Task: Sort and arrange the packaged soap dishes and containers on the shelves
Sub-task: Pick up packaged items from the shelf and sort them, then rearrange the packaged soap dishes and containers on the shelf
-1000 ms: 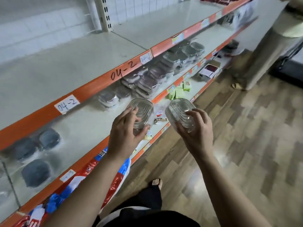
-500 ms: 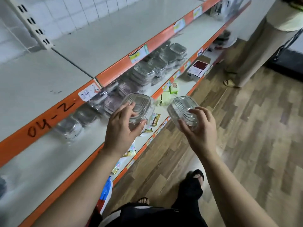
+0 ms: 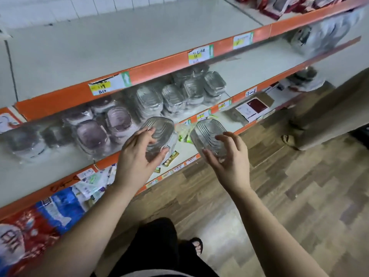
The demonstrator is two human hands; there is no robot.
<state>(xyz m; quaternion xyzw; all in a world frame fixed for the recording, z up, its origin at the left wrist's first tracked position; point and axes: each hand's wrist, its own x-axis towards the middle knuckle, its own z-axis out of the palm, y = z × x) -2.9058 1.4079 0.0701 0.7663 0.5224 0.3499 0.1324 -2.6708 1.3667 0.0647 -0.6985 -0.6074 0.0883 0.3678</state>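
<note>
left hand (image 3: 137, 156): grips a clear ribbed oval plastic soap dish (image 3: 161, 132), fingers over its top, thumb at the near end; dish is at the front lip of the orange-edged white middle shelf (image 3: 249, 70)
right hand (image 3: 229, 162): holds a second clear ribbed soap dish (image 3: 207, 134) from below, fingers curled round its near end; it is off the middle shelf's front edge, over the floor
dishes: apart, neither set down
purple-tinted wrapped dishes (image 3: 117, 118): on the middle shelf, just behind the left hand
stacked clear wrapped dishes (image 3: 173, 96): on the middle shelf, further along to the right
change: both grips as before; view has slid along the middle shelf, dark dishes gone to the far left, clear stack now close ahead
meaning: carrying looks done, likely next is placing both with the matching clear stack
second person's trouser leg (image 3: 329, 108): beyond the middle shelf's far end
</note>
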